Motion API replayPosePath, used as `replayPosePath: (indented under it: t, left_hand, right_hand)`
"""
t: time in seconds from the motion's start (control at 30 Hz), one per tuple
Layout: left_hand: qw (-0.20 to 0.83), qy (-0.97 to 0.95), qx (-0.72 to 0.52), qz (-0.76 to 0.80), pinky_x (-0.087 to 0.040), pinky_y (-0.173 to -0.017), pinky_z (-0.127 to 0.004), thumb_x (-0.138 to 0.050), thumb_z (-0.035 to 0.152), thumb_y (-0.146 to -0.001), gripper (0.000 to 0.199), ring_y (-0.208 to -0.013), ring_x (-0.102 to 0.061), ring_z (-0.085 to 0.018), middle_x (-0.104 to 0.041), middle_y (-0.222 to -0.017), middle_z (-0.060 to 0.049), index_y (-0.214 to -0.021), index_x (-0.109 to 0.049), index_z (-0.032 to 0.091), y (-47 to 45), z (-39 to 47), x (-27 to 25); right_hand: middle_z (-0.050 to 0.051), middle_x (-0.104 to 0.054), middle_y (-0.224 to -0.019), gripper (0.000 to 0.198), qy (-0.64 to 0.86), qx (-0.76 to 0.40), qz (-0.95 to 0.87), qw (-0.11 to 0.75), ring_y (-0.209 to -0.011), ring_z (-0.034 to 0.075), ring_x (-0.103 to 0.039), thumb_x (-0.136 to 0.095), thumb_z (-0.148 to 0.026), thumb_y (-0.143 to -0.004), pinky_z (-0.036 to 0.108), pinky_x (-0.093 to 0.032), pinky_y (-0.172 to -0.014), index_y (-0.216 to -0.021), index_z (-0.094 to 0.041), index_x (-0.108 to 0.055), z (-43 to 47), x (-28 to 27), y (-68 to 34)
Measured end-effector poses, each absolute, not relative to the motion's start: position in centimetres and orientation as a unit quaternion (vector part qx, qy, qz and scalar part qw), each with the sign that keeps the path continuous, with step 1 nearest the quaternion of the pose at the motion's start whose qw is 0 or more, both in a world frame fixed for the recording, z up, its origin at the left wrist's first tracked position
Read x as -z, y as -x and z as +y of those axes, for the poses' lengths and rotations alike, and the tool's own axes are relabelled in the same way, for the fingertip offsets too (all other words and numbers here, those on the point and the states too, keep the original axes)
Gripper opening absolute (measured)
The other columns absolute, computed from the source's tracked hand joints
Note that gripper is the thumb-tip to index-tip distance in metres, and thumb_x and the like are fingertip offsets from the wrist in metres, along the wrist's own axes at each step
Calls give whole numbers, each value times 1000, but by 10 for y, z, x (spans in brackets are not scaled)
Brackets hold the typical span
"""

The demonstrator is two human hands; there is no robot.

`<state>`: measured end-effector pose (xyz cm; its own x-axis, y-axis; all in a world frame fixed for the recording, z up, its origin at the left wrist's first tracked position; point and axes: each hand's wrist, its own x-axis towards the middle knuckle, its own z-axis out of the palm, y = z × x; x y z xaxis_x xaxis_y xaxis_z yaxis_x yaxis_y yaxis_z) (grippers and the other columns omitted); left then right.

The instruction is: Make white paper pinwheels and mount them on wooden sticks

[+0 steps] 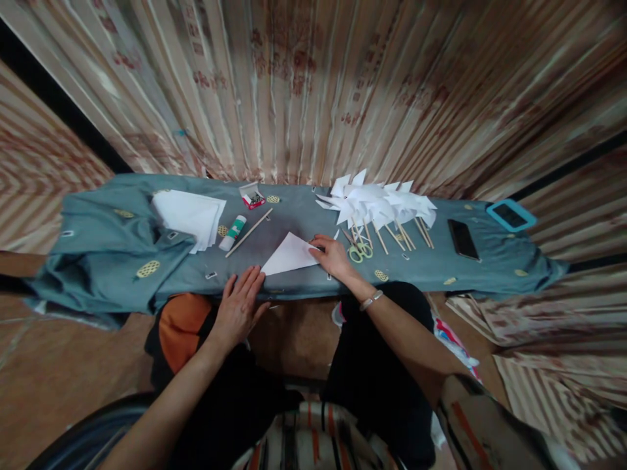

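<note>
A white sheet of paper folded into a triangle (pixel 290 254) lies on the cloth in front of me, its peak pointing away. My left hand (pixel 241 303) rests at the near edge of the cloth, fingers stretched out and thumb apart, fingertips at the paper's left corner. At the right corner, my right hand (pixel 333 256) has its fingers curled onto the paper and covers that end. Close beside the right hand lie green-handled scissors (pixel 361 252), their blades partly among wooden sticks. Left of the paper are a thin wooden stick (pixel 249 232) and a green-and-white glue stick (pixel 234 233).
White paper pinwheels (pixel 377 201) on sticks are heaped at back right. A stack of white paper (pixel 189 215) lies at left. A small red-and-white box (pixel 252 196) stands open at the back. Farther right are a black phone (pixel 463 239) and a blue-framed device (pixel 511 215).
</note>
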<state>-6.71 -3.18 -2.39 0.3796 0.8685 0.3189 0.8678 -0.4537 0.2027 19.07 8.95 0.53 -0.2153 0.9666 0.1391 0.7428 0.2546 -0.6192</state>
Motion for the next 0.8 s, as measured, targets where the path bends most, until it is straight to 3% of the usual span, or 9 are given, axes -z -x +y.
replayPosePath:
  t: [0.3, 0.53, 0.8]
  left_hand:
    - [-14, -830, -182, 527, -27, -113, -52, -49, 30, -93, 54, -139, -40, -31, -45, -149, -19, -143, -40, 11, 66, -34, 23]
    - [-2, -830, -179, 529, -27, -113, -52, -49, 31, -93, 56, -140, -40, -31, -45, -149, -19, -144, -40, 13, 65, -34, 20]
    - [4, -832, -177, 526, -28, -113, -51, -49, 32, -93, 58, -140, -39, -30, -44, -150, -18, -147, -37, 14, 69, -34, 20]
  right_hand:
    - [8, -69, -120, 17, 570, -252, -710, 327, -113, 24, -65, -62, -19, -82, 40, -47, -103, -93, -21, -74, 86, 5, -191]
    - [7, -71, -118, 13, 560, -300, -680, 365, -107, 21, -68, -65, -25, -80, 36, -52, -95, -90, -22, -73, 88, 15, -190]
    - [7, -73, -110, 6, 526, -346, -696, 344, -103, 23, -69, -68, -21, -74, 37, -49, -95, -69, -21, -70, 94, 8, -201]
